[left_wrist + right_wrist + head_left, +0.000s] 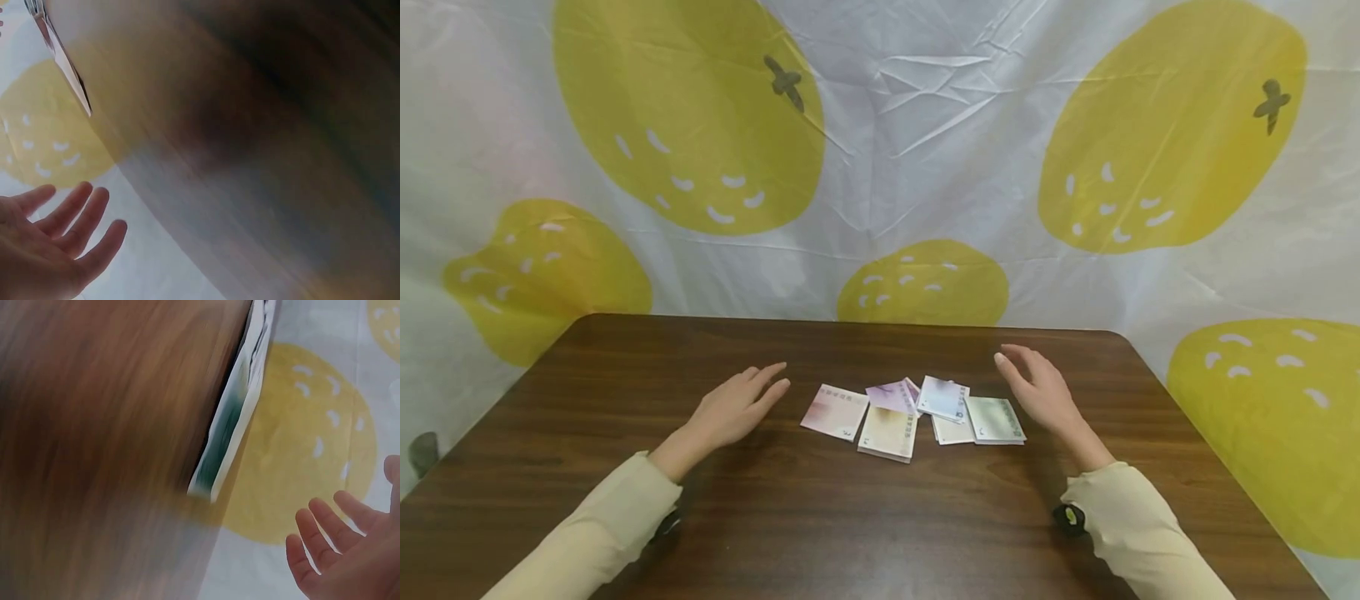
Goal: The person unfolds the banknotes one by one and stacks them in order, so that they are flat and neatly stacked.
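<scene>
Several paper notes lie in an overlapping cluster near the middle of the table in the head view. A pink note (pixel 835 412) is at the left, with a purple note (pixel 889 394) and a yellowish stack (pixel 887 432) beside it. To the right lie a pale blue note (pixel 943 397) and a green note (pixel 997 420), partly covering a whitish one (pixel 952 430). My left hand (pixel 730 408), fingers extended, hovers left of the pink note. My right hand (pixel 1042 395) is just right of the green note, fingers relaxed. Neither hand holds anything.
The dark brown wooden table (pixel 820 517) has rounded far corners. Behind it hangs a white cloth (pixel 925 175) printed with large yellow fruit. A dark wrist device (pixel 1070 518) is strapped under the right sleeve. A dark rounded object (pixel 424 453) shows at the far left edge.
</scene>
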Demonstrator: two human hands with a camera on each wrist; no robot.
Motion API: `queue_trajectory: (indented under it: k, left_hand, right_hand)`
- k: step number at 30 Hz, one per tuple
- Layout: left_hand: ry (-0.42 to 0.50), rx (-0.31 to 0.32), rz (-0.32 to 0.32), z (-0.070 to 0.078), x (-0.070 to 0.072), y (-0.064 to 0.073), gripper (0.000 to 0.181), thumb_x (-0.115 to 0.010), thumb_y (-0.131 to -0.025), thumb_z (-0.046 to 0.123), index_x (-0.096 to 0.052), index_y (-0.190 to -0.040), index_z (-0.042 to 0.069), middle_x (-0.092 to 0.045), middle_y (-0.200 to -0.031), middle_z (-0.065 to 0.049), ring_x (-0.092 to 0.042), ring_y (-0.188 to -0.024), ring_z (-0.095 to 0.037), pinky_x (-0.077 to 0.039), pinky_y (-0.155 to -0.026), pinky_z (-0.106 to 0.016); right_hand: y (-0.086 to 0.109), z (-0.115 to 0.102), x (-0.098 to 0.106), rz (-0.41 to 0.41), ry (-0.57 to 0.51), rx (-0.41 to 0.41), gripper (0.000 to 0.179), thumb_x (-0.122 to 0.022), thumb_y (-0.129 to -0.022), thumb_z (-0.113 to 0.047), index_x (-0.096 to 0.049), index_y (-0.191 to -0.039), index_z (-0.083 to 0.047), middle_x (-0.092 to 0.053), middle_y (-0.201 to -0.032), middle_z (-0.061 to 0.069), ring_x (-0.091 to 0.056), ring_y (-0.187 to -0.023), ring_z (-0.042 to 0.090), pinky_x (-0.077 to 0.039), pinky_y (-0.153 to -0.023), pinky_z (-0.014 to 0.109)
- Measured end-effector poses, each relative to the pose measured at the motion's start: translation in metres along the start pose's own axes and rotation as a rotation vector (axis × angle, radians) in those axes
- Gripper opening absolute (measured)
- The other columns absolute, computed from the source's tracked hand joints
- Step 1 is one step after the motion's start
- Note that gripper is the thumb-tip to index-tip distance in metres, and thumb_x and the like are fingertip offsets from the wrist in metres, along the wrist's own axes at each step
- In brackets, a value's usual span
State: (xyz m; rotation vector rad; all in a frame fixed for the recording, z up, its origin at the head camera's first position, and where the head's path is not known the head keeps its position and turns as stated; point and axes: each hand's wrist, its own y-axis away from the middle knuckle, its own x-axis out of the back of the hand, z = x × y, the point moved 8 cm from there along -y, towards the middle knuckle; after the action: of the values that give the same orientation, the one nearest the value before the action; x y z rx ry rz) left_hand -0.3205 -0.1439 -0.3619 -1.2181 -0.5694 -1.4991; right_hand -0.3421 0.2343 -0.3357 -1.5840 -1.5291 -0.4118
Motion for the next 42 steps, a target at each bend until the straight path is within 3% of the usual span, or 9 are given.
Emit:
queue_trajectory:
  k: [5,11,13,17,20,23,29,37,42]
  left_hand:
    - [0.1,0.073,-0.08,-0.004,-0.011,-0.002,0.063,-0.024,-0.091,0.054,-0.043,-0.13,0.009,-0.046,-0.124,-0.017,-0.042,-0.111,-0.036,-0.035,-0.083,-0.053]
    - [0.168,0.09,-0.112,0.0,-0.017,-0.004,0.062,-0.024,-0.092,0.051,-0.045,-0.126,0.004,-0.049,-0.122,-0.016,-0.044,-0.111,-0.034,-0.032,-0.088,-0.049]
    - [0.174,0.092,-0.114,0.001,-0.017,-0.005,0.061,-0.024,-0.092,0.05,-0.046,-0.125,0.004,-0.051,-0.119,-0.016,-0.046,-0.108,-0.034,-0.034,-0.086,-0.049]
    - [0.197,0.134,-0.138,-0.001,-0.021,-0.007,0.057,-0.025,-0.092,0.051,-0.049,-0.12,0.008,-0.06,-0.092,-0.011,-0.058,-0.078,-0.025,-0.041,-0.074,-0.043]
    - [0.214,0.165,-0.155,-0.002,-0.024,-0.007,0.054,-0.026,-0.092,0.05,-0.051,-0.116,0.009,-0.055,-0.071,-0.004,-0.052,-0.057,-0.015,-0.04,-0.063,-0.037]
    - [0.213,0.174,-0.162,-0.003,-0.026,-0.008,0.054,-0.027,-0.092,0.05,-0.052,-0.113,0.007,-0.053,-0.065,-0.003,-0.05,-0.052,-0.013,-0.039,-0.06,-0.035]
    - [0.207,0.193,-0.182,-0.003,-0.03,-0.011,0.051,-0.032,-0.092,0.046,-0.054,-0.109,0.003,-0.054,-0.065,-0.003,-0.051,-0.054,-0.013,-0.04,-0.059,-0.034]
    - [0.125,0.134,-0.155,0.002,-0.029,-0.014,0.041,-0.043,-0.09,0.039,-0.057,-0.099,0.002,-0.058,-0.079,-0.005,-0.052,-0.07,-0.019,-0.042,-0.064,-0.037]
    - [0.11,0.137,-0.161,0.002,-0.033,-0.016,0.035,-0.051,-0.086,0.037,-0.058,-0.094,0.003,-0.054,-0.07,-0.002,-0.049,-0.063,-0.017,-0.04,-0.056,-0.032]
  right_hand:
    - [-0.003,-0.004,-0.014,-0.043,-0.104,-0.056,0.05,-0.04,-0.091,-0.043,-0.05,-0.118,-0.003,-0.053,-0.114,0.016,-0.049,-0.103,0.03,-0.037,-0.084,0.043]
    - [-0.008,-0.011,-0.033,-0.106,-0.238,-0.111,0.05,-0.042,-0.09,-0.043,-0.052,-0.117,-0.002,-0.058,-0.104,0.016,-0.057,-0.089,0.031,-0.042,-0.077,0.042]
    - [-0.009,-0.014,-0.04,-0.13,-0.274,-0.125,0.048,-0.043,-0.091,-0.042,-0.052,-0.116,-0.002,-0.059,-0.102,0.017,-0.057,-0.087,0.031,-0.042,-0.076,0.041]
    - [-0.011,-0.019,-0.052,-0.167,-0.316,-0.151,0.044,-0.045,-0.091,-0.037,-0.052,-0.115,0.0,-0.06,-0.101,0.019,-0.058,-0.085,0.031,-0.044,-0.072,0.037]
    - [-0.012,-0.024,-0.06,-0.188,-0.325,-0.164,0.04,-0.047,-0.09,-0.033,-0.053,-0.114,0.0,-0.06,-0.1,0.018,-0.058,-0.082,0.03,-0.044,-0.067,0.033]
    - [-0.013,-0.029,-0.067,-0.203,-0.326,-0.173,0.035,-0.051,-0.089,-0.029,-0.056,-0.111,-0.002,-0.06,-0.098,0.016,-0.057,-0.079,0.027,-0.042,-0.064,0.03]
    - [-0.017,-0.04,-0.079,-0.24,-0.314,-0.148,0.03,-0.055,-0.087,-0.024,-0.058,-0.108,-0.002,-0.059,-0.092,0.015,-0.057,-0.076,0.027,-0.041,-0.062,0.03]
    - [-0.022,-0.053,-0.096,-0.271,-0.268,-0.099,0.029,-0.06,-0.083,-0.023,-0.06,-0.104,-0.003,-0.061,-0.086,0.009,-0.056,-0.073,0.02,-0.042,-0.061,0.029]
    - [-0.027,-0.063,-0.105,-0.264,-0.22,-0.05,0.026,-0.062,-0.08,-0.018,-0.063,-0.1,-0.003,-0.061,-0.08,0.003,-0.052,-0.072,0.016,-0.04,-0.06,0.028]
